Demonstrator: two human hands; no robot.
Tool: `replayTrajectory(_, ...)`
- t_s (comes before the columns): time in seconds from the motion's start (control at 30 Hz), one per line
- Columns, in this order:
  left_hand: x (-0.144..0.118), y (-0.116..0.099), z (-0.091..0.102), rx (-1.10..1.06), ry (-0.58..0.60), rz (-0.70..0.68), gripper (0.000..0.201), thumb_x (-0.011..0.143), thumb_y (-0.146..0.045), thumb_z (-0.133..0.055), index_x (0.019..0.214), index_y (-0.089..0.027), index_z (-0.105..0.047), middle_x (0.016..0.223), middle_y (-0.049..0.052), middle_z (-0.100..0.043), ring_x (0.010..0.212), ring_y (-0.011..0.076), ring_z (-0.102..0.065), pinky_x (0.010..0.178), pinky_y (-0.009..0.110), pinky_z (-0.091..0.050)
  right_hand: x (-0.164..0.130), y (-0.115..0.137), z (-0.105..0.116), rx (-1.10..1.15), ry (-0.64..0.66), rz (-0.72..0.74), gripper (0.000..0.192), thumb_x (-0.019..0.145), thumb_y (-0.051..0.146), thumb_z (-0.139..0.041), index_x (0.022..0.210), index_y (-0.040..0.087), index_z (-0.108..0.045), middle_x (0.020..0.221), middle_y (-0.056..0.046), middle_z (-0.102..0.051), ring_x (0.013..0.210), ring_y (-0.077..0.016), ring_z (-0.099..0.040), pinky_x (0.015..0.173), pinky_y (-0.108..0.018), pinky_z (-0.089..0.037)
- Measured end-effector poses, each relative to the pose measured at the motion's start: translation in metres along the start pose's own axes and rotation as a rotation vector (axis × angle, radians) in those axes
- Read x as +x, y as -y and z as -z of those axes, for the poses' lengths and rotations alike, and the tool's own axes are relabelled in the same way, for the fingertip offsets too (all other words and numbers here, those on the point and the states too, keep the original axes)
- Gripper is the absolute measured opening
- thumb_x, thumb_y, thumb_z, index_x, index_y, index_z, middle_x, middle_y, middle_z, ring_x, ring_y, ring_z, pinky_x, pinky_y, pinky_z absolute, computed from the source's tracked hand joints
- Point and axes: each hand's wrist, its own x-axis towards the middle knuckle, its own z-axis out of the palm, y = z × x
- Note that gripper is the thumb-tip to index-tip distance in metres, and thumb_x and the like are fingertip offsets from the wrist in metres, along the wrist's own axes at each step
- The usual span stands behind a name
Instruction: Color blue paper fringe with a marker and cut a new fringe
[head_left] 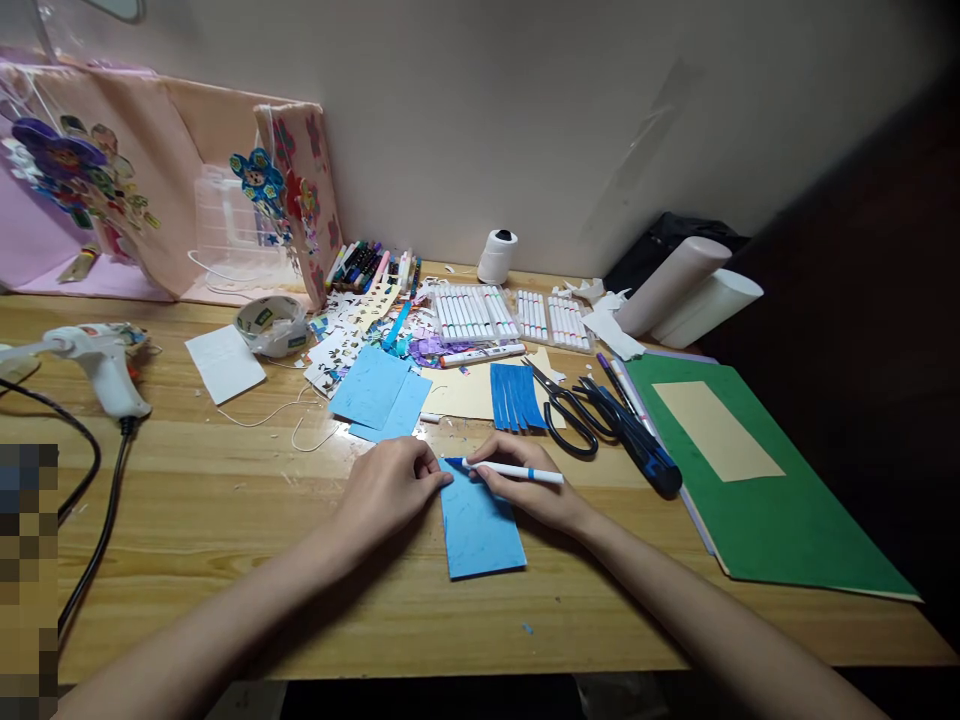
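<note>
A light blue sheet of paper lies on the table in front of me. My right hand grips a white marker with a blue band, its tip at a dark blue patch on the sheet's upper left corner. With fingers curled, my left hand pinches that sheet at its upper left edge. Just beyond my hands are more light blue sheets and a dark blue paper cut into strips. Black-handled scissors lie to the right of the strips.
Paper scraps, marker cases and a thread spool line the back. A glue gun and tape roll sit left. On the right are a dark-handled tool, green sheet and paper rolls.
</note>
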Motion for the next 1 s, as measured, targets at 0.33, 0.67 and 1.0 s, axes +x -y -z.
replayTrajectory(0.33, -0.0012, 0.0015, 0.0004, 0.007, 0.024, 0.001, 0.021, 0.074, -0.040, -0.062, 0.065, -0.021, -0.061, 0.066, 0.002, -0.066, 0.061, 0.0197, -0.057, 0.053, 0.028, -0.029, -0.0002, -0.0002, 0.0005, -0.012, 0.026, -0.015, 0.013, 0.082, 0.022, -0.058, 0.090, 0.017, -0.066, 0.085, -0.004, -0.067, 0.074, -0.0163, -0.059, 0.065, -0.026, -0.043)
replayTrajectory(0.67, -0.0001, -0.0015, 0.0027, 0.020, 0.064, 0.047, 0.021, 0.074, -0.040, -0.062, 0.068, -0.020, -0.063, 0.069, 0.001, -0.065, 0.063, 0.0179, -0.056, 0.054, 0.028, -0.030, 0.0003, 0.0021, 0.0009, -0.024, 0.025, -0.013, 0.012, 0.082, 0.021, -0.057, 0.090, 0.016, -0.066, 0.084, -0.004, -0.065, 0.075, -0.0161, -0.058, 0.064, -0.025, -0.042)
replayTrajectory(1.0, -0.0001, -0.0003, 0.0021, 0.034, 0.064, 0.031, 0.020, 0.075, -0.039, -0.061, 0.068, -0.020, -0.062, 0.069, 0.000, -0.065, 0.063, 0.0165, -0.055, 0.054, 0.027, -0.029, 0.0007, 0.0028, 0.0017, -0.008, 0.039, -0.017, 0.011, 0.083, 0.020, -0.057, 0.090, 0.017, -0.065, 0.085, -0.004, -0.065, 0.077, -0.0158, -0.058, 0.065, -0.026, -0.042)
